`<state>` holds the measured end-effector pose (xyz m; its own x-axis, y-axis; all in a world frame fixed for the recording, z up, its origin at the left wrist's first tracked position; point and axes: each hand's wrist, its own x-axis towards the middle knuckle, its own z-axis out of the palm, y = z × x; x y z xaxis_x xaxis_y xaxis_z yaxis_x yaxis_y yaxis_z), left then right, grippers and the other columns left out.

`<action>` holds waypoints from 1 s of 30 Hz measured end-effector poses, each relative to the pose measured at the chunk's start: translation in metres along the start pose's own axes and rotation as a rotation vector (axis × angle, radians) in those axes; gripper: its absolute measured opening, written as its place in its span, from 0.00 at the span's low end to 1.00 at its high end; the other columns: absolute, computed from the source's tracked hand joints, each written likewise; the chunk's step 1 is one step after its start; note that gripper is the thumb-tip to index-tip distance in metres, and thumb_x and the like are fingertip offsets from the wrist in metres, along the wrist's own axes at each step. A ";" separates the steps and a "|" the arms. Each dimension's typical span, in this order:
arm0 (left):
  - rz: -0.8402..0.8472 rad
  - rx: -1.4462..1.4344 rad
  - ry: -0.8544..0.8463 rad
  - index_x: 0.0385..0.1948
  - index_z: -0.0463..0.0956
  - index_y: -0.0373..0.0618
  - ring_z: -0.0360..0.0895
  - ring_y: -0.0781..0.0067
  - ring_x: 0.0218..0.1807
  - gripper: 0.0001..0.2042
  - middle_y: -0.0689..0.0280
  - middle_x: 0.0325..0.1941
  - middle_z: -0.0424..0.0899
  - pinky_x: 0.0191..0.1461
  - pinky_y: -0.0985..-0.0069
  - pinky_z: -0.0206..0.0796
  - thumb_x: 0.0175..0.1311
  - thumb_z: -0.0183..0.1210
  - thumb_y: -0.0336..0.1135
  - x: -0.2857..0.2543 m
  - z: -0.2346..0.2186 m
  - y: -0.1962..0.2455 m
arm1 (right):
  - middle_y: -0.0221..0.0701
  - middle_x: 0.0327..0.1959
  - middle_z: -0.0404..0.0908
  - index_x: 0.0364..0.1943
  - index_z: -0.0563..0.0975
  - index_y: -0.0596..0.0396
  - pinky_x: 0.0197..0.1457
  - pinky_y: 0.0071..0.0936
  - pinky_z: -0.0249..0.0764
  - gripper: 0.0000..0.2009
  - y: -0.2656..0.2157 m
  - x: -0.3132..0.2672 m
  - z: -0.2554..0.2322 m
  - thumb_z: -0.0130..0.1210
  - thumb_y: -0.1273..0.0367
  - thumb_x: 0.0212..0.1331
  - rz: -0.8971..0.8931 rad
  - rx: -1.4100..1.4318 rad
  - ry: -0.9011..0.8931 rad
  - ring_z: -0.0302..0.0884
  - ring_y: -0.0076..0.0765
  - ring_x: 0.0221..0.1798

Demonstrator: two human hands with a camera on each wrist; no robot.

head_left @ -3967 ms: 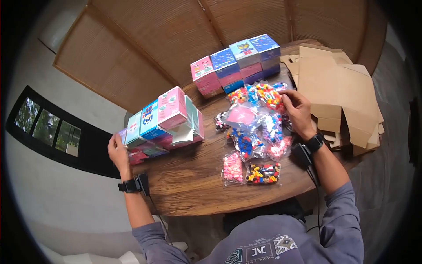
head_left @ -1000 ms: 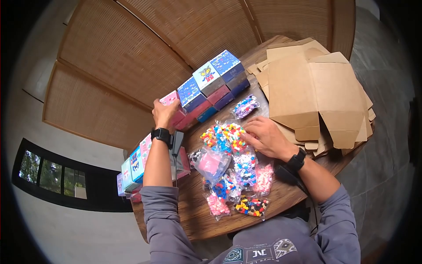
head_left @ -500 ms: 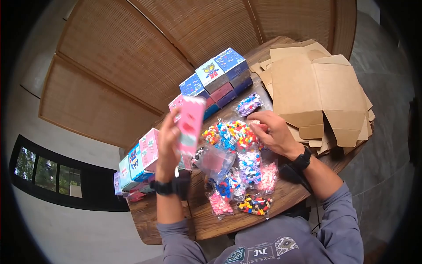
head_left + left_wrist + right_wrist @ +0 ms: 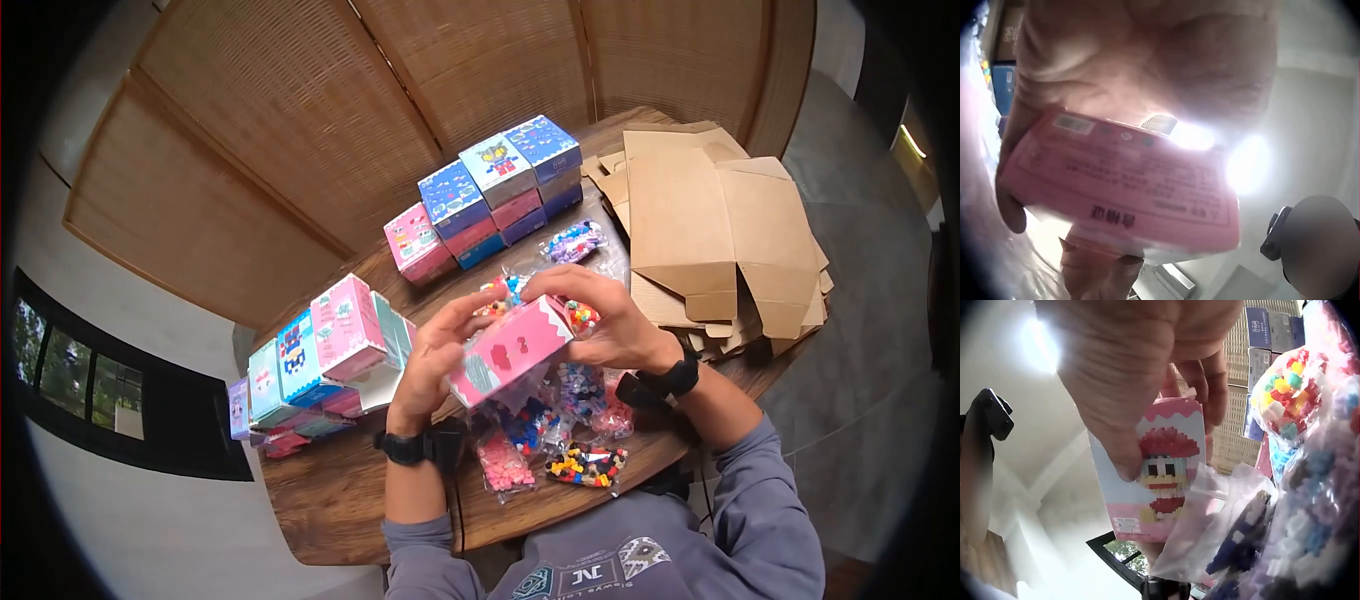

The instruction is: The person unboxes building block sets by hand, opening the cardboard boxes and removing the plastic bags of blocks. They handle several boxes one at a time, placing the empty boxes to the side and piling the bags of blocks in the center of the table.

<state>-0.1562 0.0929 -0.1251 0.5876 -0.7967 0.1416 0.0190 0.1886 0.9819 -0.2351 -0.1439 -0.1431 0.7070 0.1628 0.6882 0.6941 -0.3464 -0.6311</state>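
At the near side of the brown wooden table [image 4: 345,500] lie clear plastic bags of small coloured pieces [image 4: 505,463]. Over them, between the hands, hangs an oblong pink cardboard box [image 4: 515,350], its long axis slanting away to the right. The left hand [image 4: 430,350] is around its nearer end; I can't tell whether those fingers pinch. The right hand [image 4: 615,325] grips the farther end, thumb opposite fingers. Beyond stand stacked printed cardboard boxes [image 4: 500,195].
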 end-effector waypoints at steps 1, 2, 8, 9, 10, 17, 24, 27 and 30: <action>0.044 -0.015 0.046 0.65 0.61 0.32 0.72 0.56 0.65 0.46 0.49 0.66 0.69 0.69 0.63 0.62 0.55 0.59 0.66 0.000 0.001 -0.001 | 0.40 0.49 0.81 0.53 0.76 0.59 0.57 0.35 0.75 0.28 -0.003 0.000 0.002 0.73 0.70 0.43 0.027 -0.045 0.069 0.79 0.44 0.52; 0.038 -0.059 0.087 0.65 0.61 0.32 0.72 0.55 0.65 0.46 0.49 0.67 0.68 0.70 0.62 0.62 0.56 0.58 0.66 -0.002 -0.001 -0.003 | 0.39 0.49 0.81 0.53 0.76 0.59 0.56 0.34 0.75 0.28 -0.003 -0.001 0.006 0.73 0.70 0.44 0.070 -0.013 0.111 0.80 0.42 0.52; -0.052 -0.386 0.272 0.65 0.61 0.33 0.74 0.60 0.63 0.32 0.51 0.64 0.72 0.66 0.60 0.67 0.70 0.52 0.52 -0.011 -0.023 -0.038 | 0.38 0.48 0.82 0.53 0.76 0.60 0.54 0.29 0.76 0.26 0.006 -0.004 0.019 0.72 0.71 0.47 0.189 0.067 0.196 0.81 0.34 0.49; -0.052 -0.399 0.270 0.65 0.61 0.33 0.74 0.59 0.63 0.30 0.51 0.65 0.72 0.65 0.62 0.68 0.72 0.49 0.50 -0.012 -0.025 -0.039 | 0.38 0.48 0.82 0.54 0.76 0.61 0.54 0.29 0.76 0.27 0.009 -0.006 0.021 0.71 0.71 0.47 0.210 0.086 0.194 0.81 0.33 0.49; -0.041 -0.394 0.263 0.66 0.61 0.34 0.72 0.59 0.65 0.31 0.51 0.65 0.71 0.66 0.60 0.66 0.72 0.47 0.53 -0.011 -0.024 -0.038 | 0.38 0.49 0.82 0.54 0.76 0.61 0.54 0.29 0.76 0.27 0.012 -0.009 0.024 0.71 0.72 0.47 0.232 0.105 0.193 0.81 0.33 0.50; -0.028 -0.301 0.230 0.68 0.59 0.40 0.65 0.57 0.70 0.35 0.54 0.68 0.69 0.70 0.55 0.59 0.70 0.46 0.60 -0.009 -0.028 -0.071 | 0.37 0.48 0.83 0.55 0.76 0.61 0.53 0.27 0.76 0.26 0.018 -0.020 0.029 0.71 0.71 0.50 0.345 0.224 0.295 0.80 0.29 0.50; -0.088 -0.314 0.258 0.68 0.60 0.42 0.66 0.59 0.69 0.35 0.59 0.68 0.70 0.72 0.56 0.55 0.68 0.49 0.60 -0.007 -0.025 -0.067 | 0.37 0.48 0.83 0.57 0.75 0.63 0.53 0.26 0.76 0.19 0.021 -0.027 0.024 0.60 0.69 0.63 0.338 0.167 0.277 0.80 0.28 0.51; -0.018 -0.415 0.284 0.64 0.65 0.36 0.72 0.61 0.63 0.30 0.56 0.62 0.75 0.67 0.61 0.63 0.69 0.54 0.51 -0.006 -0.023 -0.066 | 0.38 0.48 0.83 0.57 0.75 0.63 0.53 0.26 0.76 0.19 0.017 -0.024 0.023 0.58 0.68 0.65 0.334 0.198 0.258 0.80 0.28 0.51; -0.008 -0.440 0.290 0.63 0.65 0.35 0.72 0.63 0.64 0.29 0.56 0.62 0.75 0.68 0.63 0.62 0.69 0.52 0.49 -0.006 -0.025 -0.066 | 0.38 0.46 0.84 0.58 0.75 0.62 0.51 0.25 0.76 0.19 0.019 -0.024 0.024 0.58 0.68 0.66 0.302 0.210 0.272 0.80 0.27 0.49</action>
<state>-0.1412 0.0997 -0.1940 0.7849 -0.6188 0.0324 0.3254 0.4561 0.8283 -0.2360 -0.1318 -0.1805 0.8403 -0.1748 0.5132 0.4943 -0.1415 -0.8577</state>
